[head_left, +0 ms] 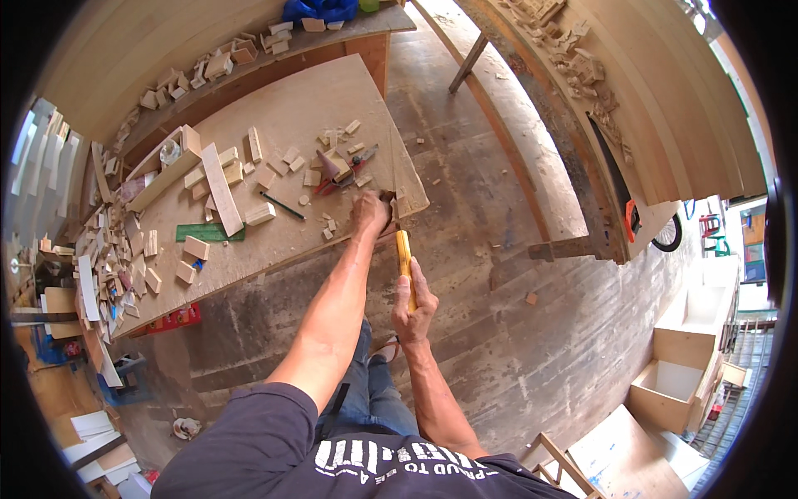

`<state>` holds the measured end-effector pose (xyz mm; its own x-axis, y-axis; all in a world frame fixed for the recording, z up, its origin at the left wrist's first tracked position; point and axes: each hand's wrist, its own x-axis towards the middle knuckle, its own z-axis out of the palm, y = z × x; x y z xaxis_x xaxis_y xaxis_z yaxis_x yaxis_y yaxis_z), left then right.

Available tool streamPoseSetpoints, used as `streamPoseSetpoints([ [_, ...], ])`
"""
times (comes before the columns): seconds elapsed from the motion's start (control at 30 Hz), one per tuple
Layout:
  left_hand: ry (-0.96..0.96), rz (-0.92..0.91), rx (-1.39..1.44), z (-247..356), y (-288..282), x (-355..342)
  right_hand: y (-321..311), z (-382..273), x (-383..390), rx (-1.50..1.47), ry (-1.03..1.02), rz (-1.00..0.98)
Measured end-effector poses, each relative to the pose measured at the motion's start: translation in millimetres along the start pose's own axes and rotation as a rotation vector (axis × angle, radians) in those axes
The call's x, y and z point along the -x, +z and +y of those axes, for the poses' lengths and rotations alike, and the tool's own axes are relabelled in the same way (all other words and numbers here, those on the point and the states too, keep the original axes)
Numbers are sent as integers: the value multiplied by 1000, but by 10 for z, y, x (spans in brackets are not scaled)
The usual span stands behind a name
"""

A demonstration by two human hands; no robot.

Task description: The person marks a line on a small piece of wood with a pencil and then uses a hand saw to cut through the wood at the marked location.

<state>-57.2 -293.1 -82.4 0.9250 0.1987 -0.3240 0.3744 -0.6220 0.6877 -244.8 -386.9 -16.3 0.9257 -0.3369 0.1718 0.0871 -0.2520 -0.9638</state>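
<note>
My right hand point(416, 303) is wrapped round a long yellow tool handle point(404, 249), just off the table's near right corner. The tool's working end points away from me to the table edge; its kind I cannot make out. Close beside that end, my left hand point(371, 214) rests at the edge with its fingers closed. A small dark piece shows at its fingertips, too hidden to name. Just beyond the left hand lie red-handled pliers point(327, 185), a purplish cone-shaped thing point(329, 166) and small wood blocks point(312, 178) on the plywood table point(332, 100).
A dark pencil point(283, 205), a green flat strip point(199, 234) and a pale wood slat point(221, 187) lie left on the table among many offcuts. Right stands another bench with a handsaw point(615, 179). An open wooden box point(673, 378) sits on the floor lower right.
</note>
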Motion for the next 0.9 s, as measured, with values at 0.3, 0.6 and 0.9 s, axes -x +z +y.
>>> streamPoseSetpoints([
  [0.3,11,20,-29,-92,71,-95,-437,-3,450,71,9,-72],
  [0.6,25,1,3,-80,27,-43,-932,-329,260,82,-104,67],
  [0.9,-17,1,59,-192,82,-137,-113,84,-362,48,-83,-30],
])
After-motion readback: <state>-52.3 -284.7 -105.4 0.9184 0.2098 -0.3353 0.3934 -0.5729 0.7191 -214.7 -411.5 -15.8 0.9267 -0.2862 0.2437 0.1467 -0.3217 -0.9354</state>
